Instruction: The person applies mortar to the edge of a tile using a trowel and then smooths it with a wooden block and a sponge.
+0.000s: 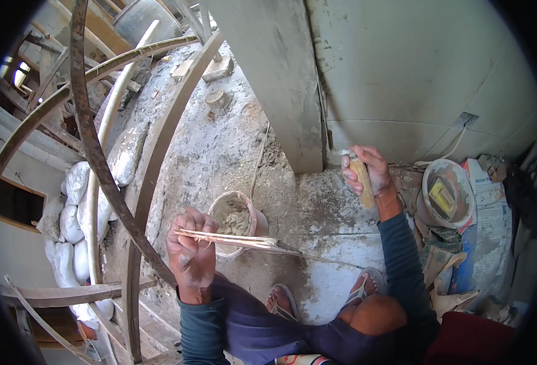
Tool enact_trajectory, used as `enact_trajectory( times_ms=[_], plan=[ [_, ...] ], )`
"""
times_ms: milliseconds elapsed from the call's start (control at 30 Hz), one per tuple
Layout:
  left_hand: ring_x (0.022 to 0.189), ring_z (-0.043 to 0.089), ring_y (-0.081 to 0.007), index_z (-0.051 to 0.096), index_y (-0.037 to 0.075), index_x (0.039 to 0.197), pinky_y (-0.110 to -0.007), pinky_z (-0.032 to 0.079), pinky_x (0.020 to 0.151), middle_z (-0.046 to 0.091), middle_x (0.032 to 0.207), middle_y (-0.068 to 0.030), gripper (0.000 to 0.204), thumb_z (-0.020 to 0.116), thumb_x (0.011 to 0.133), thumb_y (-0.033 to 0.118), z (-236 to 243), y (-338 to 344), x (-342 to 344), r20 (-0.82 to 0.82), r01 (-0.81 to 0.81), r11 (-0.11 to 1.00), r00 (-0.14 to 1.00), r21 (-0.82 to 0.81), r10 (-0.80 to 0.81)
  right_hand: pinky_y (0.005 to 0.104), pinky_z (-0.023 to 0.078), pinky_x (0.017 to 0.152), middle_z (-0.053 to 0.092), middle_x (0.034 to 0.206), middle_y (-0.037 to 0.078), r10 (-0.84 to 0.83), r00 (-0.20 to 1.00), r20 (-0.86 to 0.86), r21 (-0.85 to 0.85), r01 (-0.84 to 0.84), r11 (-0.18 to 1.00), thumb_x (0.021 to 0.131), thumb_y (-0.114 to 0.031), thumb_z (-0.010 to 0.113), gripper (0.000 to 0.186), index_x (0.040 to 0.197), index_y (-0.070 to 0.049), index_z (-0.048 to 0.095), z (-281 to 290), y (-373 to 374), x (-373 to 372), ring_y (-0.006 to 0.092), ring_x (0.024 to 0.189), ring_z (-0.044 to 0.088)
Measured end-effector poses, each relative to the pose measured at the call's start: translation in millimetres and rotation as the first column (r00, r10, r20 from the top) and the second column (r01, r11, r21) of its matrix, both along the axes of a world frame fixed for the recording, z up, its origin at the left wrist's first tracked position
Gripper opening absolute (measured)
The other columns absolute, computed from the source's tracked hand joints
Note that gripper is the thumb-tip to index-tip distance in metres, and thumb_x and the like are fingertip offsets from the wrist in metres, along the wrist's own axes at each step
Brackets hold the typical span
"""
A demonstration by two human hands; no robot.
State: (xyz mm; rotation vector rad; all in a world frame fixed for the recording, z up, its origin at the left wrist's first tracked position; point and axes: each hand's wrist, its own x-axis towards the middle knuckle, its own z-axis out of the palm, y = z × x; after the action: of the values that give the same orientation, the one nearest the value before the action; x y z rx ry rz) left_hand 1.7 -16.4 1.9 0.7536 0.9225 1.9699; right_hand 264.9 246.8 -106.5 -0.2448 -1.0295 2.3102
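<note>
My left hand [194,249] is closed on the end of a thin, splintered piece of wood [244,239], seen nearly edge-on and pointing right. Below it stands a bucket [257,222] with grey wet mortar [235,220] inside. Out to the right, my right hand [370,167] is raised near the wall, its fingers wrapped round a tan, rounded, handle-like piece [360,182]. A whitish bit shows at the upper end of that piece; whether a blade is attached I cannot make out.
A square pillar [274,79] and a pale panelled wall [414,79] rise ahead. At right stands another bucket [429,201] with a yellow float [442,198] in it, beside paper sacks [484,243]. Poles and bent metal bars [89,128] cross the left, before white filled bags [70,225].
</note>
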Motion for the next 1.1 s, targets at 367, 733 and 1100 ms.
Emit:
enact_trajectory(
  times_ms=[367,733,1100],
  plan=[
    [0.08,0.047,-0.0141,0.049,0.011,0.087,-0.028,0.036,0.075,0.042,0.084,0.0006,0.041,0.083,0.073,0.029,8.6,-3.0,3.1,-0.031,-0.007,1.0,0.999,0.004,0.008,0.027,0.042,0.041,0.055,0.069,0.012,-0.126,0.986,0.112,0.089,0.117,0.989,0.098,-0.035,0.051,0.039,0.096,0.003,0.055,-34.1,-30.4,47.3,0.0163,0.046,0.051],
    [0.077,0.039,-0.0128,0.05,0.009,0.08,-0.027,0.036,0.073,0.041,0.082,0.0001,0.037,0.083,0.073,0.025,9.2,-3.3,5.3,-0.016,-0.006,0.999,1.0,0.041,0.006,0.0237,0.042,0.054,0.059,0.071,0.003,-0.792,0.609,0.047,0.946,0.228,0.232,0.097,-0.022,0.058,0.029,0.104,0.006,0.064,42.0,23.5,50.6,0.0082,0.058,0.051],
    [0.079,0.044,-0.0121,0.05,0.011,0.091,-0.026,0.034,0.075,0.04,0.085,0.0015,0.04,0.081,0.077,0.032,6.1,-4.9,2.5,-0.082,0.03,0.999,0.996,0.014,-0.028,0.0245,0.041,0.051,0.058,0.069,0.002,-0.684,0.715,0.142,0.934,0.132,0.332,0.099,-0.022,0.055,0.028,0.099,0.005,0.065,50.5,34.6,43.2,0.0085,0.055,0.05]
  ],
)
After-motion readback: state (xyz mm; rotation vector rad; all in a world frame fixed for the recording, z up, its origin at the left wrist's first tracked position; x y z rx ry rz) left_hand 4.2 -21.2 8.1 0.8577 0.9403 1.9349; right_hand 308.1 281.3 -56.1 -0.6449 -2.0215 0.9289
